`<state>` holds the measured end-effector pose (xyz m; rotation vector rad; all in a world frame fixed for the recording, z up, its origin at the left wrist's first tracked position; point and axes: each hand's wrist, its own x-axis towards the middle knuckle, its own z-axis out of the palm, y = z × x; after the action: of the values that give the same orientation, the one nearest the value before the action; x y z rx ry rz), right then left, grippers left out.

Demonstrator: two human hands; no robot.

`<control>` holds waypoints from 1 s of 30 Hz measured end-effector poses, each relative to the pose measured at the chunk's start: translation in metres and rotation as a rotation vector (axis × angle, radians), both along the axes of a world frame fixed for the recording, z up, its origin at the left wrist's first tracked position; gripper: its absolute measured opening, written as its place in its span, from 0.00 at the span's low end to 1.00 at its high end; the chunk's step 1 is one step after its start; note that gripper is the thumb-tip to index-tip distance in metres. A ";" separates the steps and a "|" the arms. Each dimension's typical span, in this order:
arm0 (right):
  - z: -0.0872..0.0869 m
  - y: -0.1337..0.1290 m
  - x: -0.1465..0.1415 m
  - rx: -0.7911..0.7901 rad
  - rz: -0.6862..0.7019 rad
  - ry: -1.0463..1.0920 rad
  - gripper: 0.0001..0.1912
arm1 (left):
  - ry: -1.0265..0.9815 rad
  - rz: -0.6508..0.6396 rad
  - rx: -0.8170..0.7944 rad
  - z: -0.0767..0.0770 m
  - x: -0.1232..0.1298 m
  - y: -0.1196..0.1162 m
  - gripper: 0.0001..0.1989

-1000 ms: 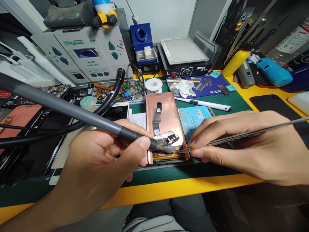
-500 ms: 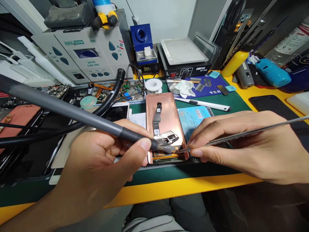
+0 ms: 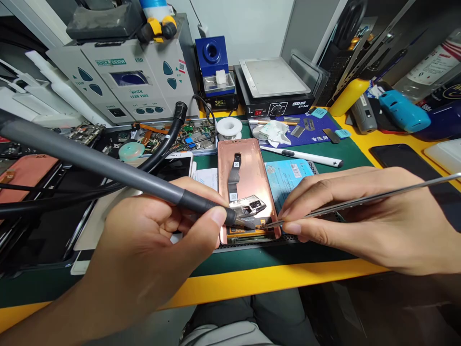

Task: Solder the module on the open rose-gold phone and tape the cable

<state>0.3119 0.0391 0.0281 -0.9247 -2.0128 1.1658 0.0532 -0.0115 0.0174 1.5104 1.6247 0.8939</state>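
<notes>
My left hand (image 3: 154, 230) is closed on a thick grey-black brush-like tool (image 3: 144, 182), held like a pen. Its tip (image 3: 245, 222) rests at the lower end of a copper-coloured phone panel (image 3: 248, 168). Thin metal tweezers (image 3: 360, 196) are pinched in my right hand (image 3: 349, 211), and their points touch or hover over the orange and black flex parts (image 3: 248, 231) beside the brush tip. A grey flex cable (image 3: 234, 178) and a shiny metal foil piece (image 3: 254, 205) lie on the panel.
Behind stand a grey rework station (image 3: 129, 81), a soldering tip holder (image 3: 216, 67) and a heating plate (image 3: 275, 79). A solder spool (image 3: 229, 129), white pen tool (image 3: 306, 156), blue packet (image 3: 290, 178) and dark phone (image 3: 414, 173) lie around the green mat (image 3: 259, 259).
Both hands and their tools have stayed almost in place. The tweezer points have shifted very slightly at the panel's lower end.
</notes>
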 end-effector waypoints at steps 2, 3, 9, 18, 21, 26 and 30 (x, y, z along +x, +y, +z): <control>0.001 0.001 -0.001 0.001 -0.002 0.003 0.03 | -0.009 0.069 -0.016 0.002 0.005 -0.003 0.07; 0.001 0.001 -0.002 -0.002 0.000 0.004 0.04 | -0.012 0.087 -0.021 0.002 0.008 -0.004 0.08; 0.000 0.001 0.001 0.011 0.007 0.007 0.03 | 0.003 0.088 -0.012 0.003 0.009 -0.004 0.07; -0.004 0.000 -0.001 0.033 0.009 0.011 0.02 | 0.118 0.100 0.057 0.002 0.008 -0.004 0.09; -0.005 0.000 -0.002 0.040 0.005 0.009 0.02 | 0.103 0.094 0.094 0.000 0.008 -0.003 0.09; -0.005 -0.001 0.000 0.045 0.011 0.014 0.02 | 0.074 0.009 0.144 -0.003 0.002 0.001 0.08; -0.002 0.000 0.000 0.062 0.020 0.018 0.03 | 0.092 -0.015 0.182 -0.002 -0.002 0.001 0.08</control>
<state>0.3120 0.0390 0.0258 -0.8619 -2.0368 1.1118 0.0514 -0.0101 0.0149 1.7079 1.6316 0.9994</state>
